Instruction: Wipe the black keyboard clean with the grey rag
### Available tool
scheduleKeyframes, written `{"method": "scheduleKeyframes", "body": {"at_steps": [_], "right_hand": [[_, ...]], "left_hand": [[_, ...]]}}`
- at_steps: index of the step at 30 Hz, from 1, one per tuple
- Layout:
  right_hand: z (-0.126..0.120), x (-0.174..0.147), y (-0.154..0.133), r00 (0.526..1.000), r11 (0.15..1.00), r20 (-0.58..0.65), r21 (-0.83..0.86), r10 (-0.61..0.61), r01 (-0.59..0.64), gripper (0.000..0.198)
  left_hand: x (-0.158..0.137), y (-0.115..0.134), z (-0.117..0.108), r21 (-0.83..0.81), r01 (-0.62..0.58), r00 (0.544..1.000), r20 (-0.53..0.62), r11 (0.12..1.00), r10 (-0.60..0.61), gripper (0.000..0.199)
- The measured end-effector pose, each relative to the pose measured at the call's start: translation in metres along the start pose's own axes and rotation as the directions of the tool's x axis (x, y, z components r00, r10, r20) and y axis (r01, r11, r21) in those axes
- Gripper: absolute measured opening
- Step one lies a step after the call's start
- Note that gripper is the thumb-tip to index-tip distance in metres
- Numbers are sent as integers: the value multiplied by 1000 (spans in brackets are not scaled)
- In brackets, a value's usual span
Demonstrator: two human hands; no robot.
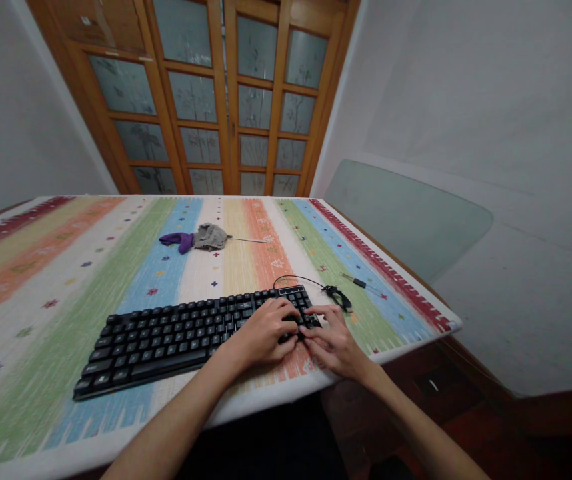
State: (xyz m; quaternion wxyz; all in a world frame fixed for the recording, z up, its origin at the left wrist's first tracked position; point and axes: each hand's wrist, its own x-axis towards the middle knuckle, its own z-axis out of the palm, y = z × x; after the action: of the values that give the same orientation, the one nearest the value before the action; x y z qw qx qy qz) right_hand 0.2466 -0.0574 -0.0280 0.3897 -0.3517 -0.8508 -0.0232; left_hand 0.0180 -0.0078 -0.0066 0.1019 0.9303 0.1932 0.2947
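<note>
A black keyboard (166, 340) lies at a slant near the table's front edge, its cable (296, 277) running from the far side to a bundled coil (339, 298). Over the number keys at its right end, my left hand (271, 330) has its fingers curled down, thumb near the front edge. My right hand (333, 340) comes in from the right, index finger and thumb bent toward the same keys, the thumb close to my left fingertips. Both hands are closed in around this spot. Whatever sits between the fingertips is hidden.
A striped cloth covers the table (91, 280). Farther back lies a grey and purple cloth item (210, 237) with a thin dark rod. Right of the cable is a small black-handled wire tool (359, 283). Wooden glazed doors (231, 100) stand behind; a white wall (466, 100) is at right.
</note>
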Motion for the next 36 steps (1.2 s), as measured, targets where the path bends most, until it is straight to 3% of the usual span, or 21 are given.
{"method": "scheduleKeyframes", "body": {"at_steps": [5, 22, 25, 28, 32, 36], "right_hand": [[1, -1, 4, 998, 996, 34, 72, 47, -49, 14], [0, 0, 3, 997, 996, 69, 78, 26, -32, 15], [0, -3, 7, 998, 996, 51, 82, 37, -41, 24], [1, -5, 11, 997, 996, 45, 56, 62, -64, 41], [5, -8, 12, 986, 989, 91, 39, 136, -140, 60], [10, -10, 11, 967, 975, 136, 37, 214, -221, 76]], "left_hand": [[0, -1, 4, 28, -4, 1000, -5, 1000, 5, 11], [-2, 3, -1, 121, -19, 999, 42, 993, 14, 14], [-11, 4, -13, 162, 1, 1000, 31, 987, -6, 26], [-35, 7, -35, 196, 106, 993, -79, 975, -92, 47], [-88, 12, -72, 244, 364, 918, -256, 899, -303, 67], [-152, 15, -99, 254, 633, 749, -439, 732, -495, 81]]}}
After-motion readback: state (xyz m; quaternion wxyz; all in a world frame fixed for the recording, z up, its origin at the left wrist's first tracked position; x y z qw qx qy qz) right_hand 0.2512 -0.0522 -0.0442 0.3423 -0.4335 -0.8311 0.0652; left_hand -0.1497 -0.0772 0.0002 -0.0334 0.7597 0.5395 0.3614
